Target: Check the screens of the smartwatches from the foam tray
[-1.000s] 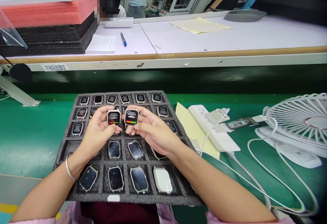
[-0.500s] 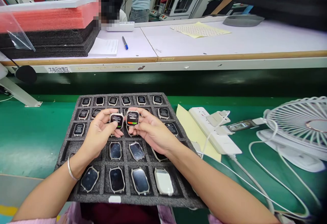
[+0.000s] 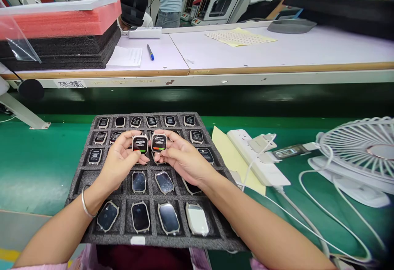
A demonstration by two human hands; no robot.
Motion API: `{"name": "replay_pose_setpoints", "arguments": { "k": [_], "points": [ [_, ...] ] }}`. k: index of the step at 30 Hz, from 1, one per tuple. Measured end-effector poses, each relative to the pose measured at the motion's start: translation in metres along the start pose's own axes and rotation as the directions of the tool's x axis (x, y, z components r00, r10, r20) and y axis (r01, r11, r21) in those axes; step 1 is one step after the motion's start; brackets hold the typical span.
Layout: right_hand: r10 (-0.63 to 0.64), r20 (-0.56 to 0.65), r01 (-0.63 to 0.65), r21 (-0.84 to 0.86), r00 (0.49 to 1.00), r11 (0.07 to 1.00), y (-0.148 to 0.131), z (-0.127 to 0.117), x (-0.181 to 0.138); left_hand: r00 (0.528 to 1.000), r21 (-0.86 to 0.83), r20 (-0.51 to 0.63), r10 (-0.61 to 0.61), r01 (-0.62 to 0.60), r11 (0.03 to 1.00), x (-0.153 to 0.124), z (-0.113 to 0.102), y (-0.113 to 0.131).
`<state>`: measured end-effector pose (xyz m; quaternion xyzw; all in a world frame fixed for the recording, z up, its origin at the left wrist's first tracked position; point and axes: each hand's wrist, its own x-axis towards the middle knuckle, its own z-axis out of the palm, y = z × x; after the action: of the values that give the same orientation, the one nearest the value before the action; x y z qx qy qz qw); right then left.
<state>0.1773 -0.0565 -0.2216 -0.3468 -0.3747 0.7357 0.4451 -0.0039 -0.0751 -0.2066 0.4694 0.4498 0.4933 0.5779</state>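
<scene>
My left hand (image 3: 118, 159) grips a strapless smartwatch (image 3: 140, 143) by its edges, thumb at the lower left of its lit screen. Close beside it, my right hand (image 3: 184, 159) holds a second smartwatch (image 3: 159, 142), whose screen shows text above a red and green bar. Both are raised over a grey foam tray (image 3: 150, 197) divided into compartments. Several more watches lie in it; the back rows show text on their screens, while a dark-screened watch (image 3: 140, 216) and a pale-faced one (image 3: 197, 219) sit in the front row. My hands hide some middle compartments.
Right of the tray are a white power strip (image 3: 258, 159) with plugs and cables, yellow paper (image 3: 220, 140) and a white fan (image 3: 369, 151). A shelf (image 3: 246, 54) behind holds stacked foam (image 3: 61, 36), a notepad (image 3: 124, 57) and a pen (image 3: 150, 52). Other people are beyond it.
My left thumb has shifted down and left, uncovering more of that watch's screen, where a red and green bar now shows. Both watches remain held in place.
</scene>
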Motion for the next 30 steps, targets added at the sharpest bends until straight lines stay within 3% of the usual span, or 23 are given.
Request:
{"name": "replay_pose_setpoints", "arguments": {
  "k": [30],
  "points": [
    [-0.028, 0.037, 0.027, 0.02, 0.999, 0.999, 0.0, -0.0016, -0.0012, 1.0, 0.026, -0.002, -0.004, 0.004, 1.0, -0.0014, -0.0002, -0.0003]
  ]
}}
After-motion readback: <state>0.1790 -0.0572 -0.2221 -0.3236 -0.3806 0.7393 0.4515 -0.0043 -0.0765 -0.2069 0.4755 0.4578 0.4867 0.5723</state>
